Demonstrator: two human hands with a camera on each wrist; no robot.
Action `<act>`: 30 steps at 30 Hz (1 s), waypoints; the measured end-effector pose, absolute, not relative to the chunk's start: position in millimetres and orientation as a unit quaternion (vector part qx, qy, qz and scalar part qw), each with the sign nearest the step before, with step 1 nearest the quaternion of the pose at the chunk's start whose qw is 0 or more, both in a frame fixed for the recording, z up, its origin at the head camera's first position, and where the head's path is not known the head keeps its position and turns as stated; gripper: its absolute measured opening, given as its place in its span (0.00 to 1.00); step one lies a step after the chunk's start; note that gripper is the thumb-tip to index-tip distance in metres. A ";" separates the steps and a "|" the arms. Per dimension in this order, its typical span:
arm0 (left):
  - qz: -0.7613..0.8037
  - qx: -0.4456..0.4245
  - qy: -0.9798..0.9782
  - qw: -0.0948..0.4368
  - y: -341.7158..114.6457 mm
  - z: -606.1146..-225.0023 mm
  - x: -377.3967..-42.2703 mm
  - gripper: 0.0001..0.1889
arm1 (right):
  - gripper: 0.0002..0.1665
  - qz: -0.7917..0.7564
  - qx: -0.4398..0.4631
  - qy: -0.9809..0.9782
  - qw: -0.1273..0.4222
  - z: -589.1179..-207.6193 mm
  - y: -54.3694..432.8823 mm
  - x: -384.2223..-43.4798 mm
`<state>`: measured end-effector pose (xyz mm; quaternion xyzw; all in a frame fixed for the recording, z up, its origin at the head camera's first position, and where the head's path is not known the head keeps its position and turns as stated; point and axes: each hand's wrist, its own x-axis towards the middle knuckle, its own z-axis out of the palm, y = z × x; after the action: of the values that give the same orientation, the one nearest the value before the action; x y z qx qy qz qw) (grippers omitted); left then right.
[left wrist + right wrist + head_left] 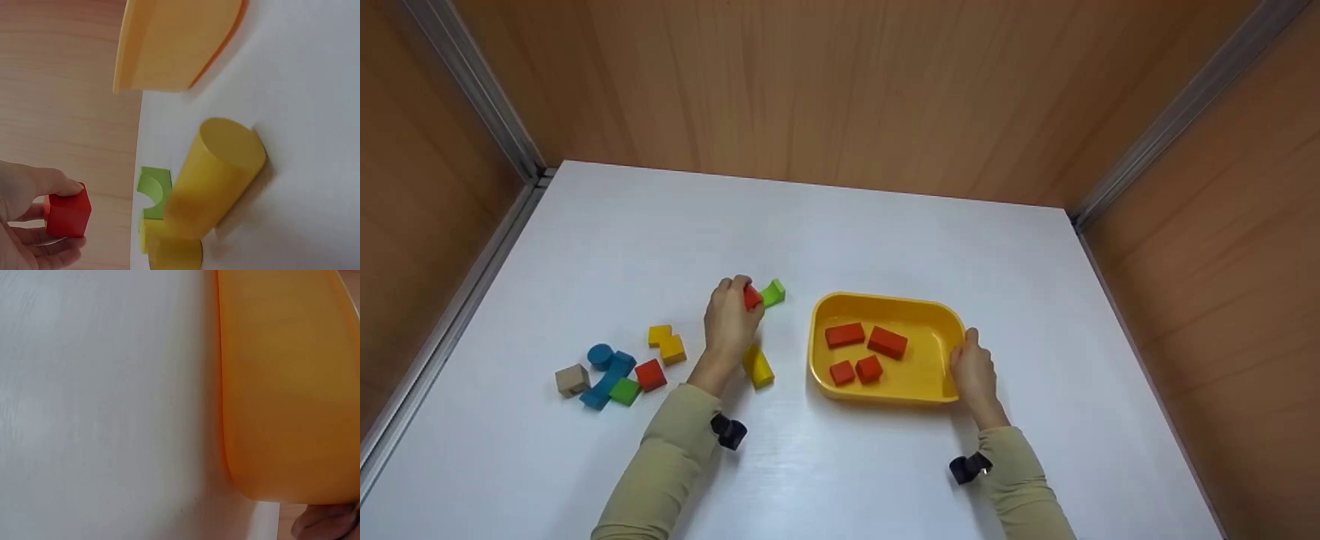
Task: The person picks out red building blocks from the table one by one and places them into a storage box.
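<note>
my left hand (731, 319) is curled partway, thumb on one side and fingers on the other, pinching a red block (67, 212). from the middle of that hand the block sits at about one o'clock, at my fingertips; the left wrist view shows it held above the white table (900, 465), against the wooden wall (840, 97). my fingers cover part of its shape. just past it, at two o'clock from the hand, is a light green arch block (773, 293); whether the two touch, i cannot tell. a yellow rounded block (763, 372) lies near my wrist at five o'clock.

a little past three o'clock, well apart from my left hand, is a yellow plastic tray (926, 364). my right hand (976, 375) grips its rim at the tray's three o'clock, fingers bent around the edge. inside lie two red rectangular blocks (887, 343), farther from me, and two red cubes (869, 369), nearer.

between eight and nine o'clock from my left hand are two yellow cubes (672, 350). farther out at eight: a lone red cube (651, 375), a green block (625, 391), a blue curved block (609, 381), a blue cylinder (600, 356) and a plain wood cube (573, 380).
</note>
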<state>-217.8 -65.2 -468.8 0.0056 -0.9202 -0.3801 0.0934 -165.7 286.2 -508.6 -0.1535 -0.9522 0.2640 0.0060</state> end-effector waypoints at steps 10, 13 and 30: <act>-0.398 -0.037 -0.905 0.144 -30.0 -457.3 -199.7 0.20 | 0.08 0.236 -0.117 -0.963 0.058 -511.5 288.3 -162.6; -0.405 -0.044 -0.902 0.144 -18.8 -453.9 -193.7 0.19 | 0.08 0.238 -0.121 -0.962 0.059 -512.0 288.1 -162.5; -0.420 -0.121 -0.895 0.091 40.9 -453.3 -175.4 0.22 | 0.09 0.254 -0.148 -0.955 0.026 -509.4 286.7 -164.8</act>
<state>-175.4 40.9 -453.3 -0.1211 -0.8947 -0.4202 0.0910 -164.8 286.7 -509.4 -0.1484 -0.9553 0.2545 0.0258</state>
